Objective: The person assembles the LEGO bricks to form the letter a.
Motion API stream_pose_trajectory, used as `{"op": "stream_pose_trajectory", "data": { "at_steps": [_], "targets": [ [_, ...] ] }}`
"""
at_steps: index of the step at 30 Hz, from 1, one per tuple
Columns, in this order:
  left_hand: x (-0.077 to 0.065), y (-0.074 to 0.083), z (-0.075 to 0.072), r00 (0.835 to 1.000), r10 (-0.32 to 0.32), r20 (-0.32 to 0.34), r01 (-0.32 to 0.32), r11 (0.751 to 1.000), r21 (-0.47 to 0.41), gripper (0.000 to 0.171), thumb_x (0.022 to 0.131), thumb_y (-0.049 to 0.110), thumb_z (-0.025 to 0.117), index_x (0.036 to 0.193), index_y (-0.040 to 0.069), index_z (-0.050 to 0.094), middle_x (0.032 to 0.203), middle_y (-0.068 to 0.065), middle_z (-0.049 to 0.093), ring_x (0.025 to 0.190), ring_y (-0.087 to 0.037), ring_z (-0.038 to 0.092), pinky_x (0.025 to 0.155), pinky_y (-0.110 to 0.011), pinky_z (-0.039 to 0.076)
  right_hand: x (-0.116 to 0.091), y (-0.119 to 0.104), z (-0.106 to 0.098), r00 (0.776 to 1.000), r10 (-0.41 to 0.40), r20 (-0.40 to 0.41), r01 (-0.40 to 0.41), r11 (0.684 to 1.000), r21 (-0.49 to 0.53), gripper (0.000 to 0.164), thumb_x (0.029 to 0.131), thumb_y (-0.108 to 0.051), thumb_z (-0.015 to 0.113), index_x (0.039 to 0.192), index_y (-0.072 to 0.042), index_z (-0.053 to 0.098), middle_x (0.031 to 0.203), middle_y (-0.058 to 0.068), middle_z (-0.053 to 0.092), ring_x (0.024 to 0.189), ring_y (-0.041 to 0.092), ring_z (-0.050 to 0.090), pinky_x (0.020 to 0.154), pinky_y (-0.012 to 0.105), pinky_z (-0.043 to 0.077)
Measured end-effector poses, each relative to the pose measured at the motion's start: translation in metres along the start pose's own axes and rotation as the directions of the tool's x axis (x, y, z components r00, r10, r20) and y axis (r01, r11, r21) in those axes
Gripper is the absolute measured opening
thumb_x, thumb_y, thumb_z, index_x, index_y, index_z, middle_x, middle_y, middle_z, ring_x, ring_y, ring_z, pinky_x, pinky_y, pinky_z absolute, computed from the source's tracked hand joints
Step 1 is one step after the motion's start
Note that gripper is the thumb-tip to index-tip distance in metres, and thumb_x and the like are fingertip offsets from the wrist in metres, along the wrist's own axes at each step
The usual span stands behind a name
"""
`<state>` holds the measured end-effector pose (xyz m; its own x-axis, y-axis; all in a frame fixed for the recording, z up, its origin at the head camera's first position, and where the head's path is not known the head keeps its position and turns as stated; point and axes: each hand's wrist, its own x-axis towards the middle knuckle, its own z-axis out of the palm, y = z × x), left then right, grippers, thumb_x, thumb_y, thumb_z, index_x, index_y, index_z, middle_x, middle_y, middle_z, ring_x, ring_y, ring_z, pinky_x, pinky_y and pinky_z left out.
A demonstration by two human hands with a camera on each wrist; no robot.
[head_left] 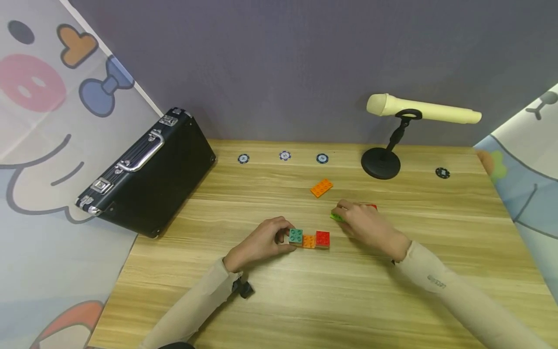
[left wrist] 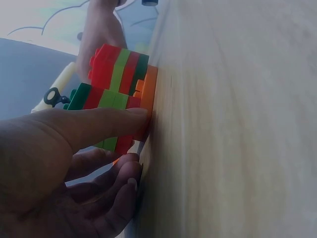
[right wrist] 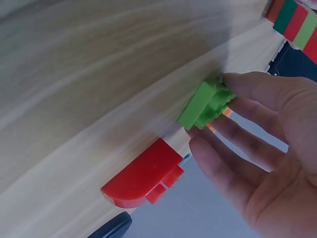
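Observation:
My left hand (head_left: 263, 242) grips the left tower of a toy-brick build, thumb on one side and fingers round the other. That tower has a dark green top brick (head_left: 296, 236); a red-topped tower (head_left: 322, 238) stands at the other end. Between them shows the orange base plate (head_left: 308, 241), low on the table. In the left wrist view, the towers have striped red and green layers (left wrist: 115, 99). My right hand (head_left: 365, 224) pinches a light green brick (right wrist: 203, 104) at the tabletop between thumb and fingers. Beside it lies a red brick with a rounded end (right wrist: 143, 173), mostly hidden in the head view.
A loose orange plate brick (head_left: 321, 188) lies beyond the hands. Several poker chips (head_left: 285, 155) line the back of the table (head_left: 279, 310). A cream microphone (head_left: 429, 109) sits on a black stand (head_left: 380, 163) at back right. A black case (head_left: 152, 179) stands at left.

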<state>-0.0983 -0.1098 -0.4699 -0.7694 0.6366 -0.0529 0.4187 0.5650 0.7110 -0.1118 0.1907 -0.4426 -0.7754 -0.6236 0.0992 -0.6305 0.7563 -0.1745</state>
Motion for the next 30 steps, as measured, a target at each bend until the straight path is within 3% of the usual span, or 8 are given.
{"op": "stream_pose_trajectory", "data": {
  "at_steps": [15, 24, 30],
  "targets": [
    [0.000, 0.000, 0.000, 1.000, 0.004, 0.008, -0.004, 1.000, -0.002, 0.034, 0.080, 0.022, 0.082, 0.110, 0.012, 0.067, 0.090, 0.006, 0.062, 0.075, -0.009, 0.057, 0.064, -0.018, 0.049, -0.004, -0.009, -0.005, 0.994, -0.091, -0.064, 0.082, 0.988, -0.131, 0.033, 0.083, -0.012, 0.078, 0.114, -0.013, 0.068, 0.115, 0.009, 0.065, 0.088, 0.027, 0.069, 0.061, 0.038, 0.057],
    [0.000, 0.000, -0.001, 1.000, -0.004, 0.008, 0.004, 1.000, -0.019, 0.035, 0.079, 0.021, 0.083, 0.109, 0.012, 0.067, 0.090, 0.006, 0.062, 0.075, -0.010, 0.058, 0.064, -0.019, 0.049, 0.000, -0.036, -0.031, 0.975, -0.189, -0.119, 0.172, 0.975, -0.138, 0.041, 0.079, -0.016, 0.082, 0.118, -0.017, 0.069, 0.119, 0.005, 0.066, 0.100, 0.025, 0.069, 0.072, 0.037, 0.060],
    [0.000, -0.001, -0.001, 1.000, 0.018, 0.009, -0.018, 1.000, -0.010, 0.033, 0.080, 0.020, 0.082, 0.108, 0.013, 0.067, 0.090, 0.005, 0.062, 0.074, -0.009, 0.057, 0.064, -0.017, 0.049, 0.002, -0.058, -0.037, 0.953, -0.278, -0.124, 0.257, 0.953, -0.160, 0.037, 0.084, -0.019, 0.078, 0.120, -0.020, 0.067, 0.120, 0.002, 0.066, 0.096, 0.020, 0.069, 0.068, 0.031, 0.059]
  ]
}}
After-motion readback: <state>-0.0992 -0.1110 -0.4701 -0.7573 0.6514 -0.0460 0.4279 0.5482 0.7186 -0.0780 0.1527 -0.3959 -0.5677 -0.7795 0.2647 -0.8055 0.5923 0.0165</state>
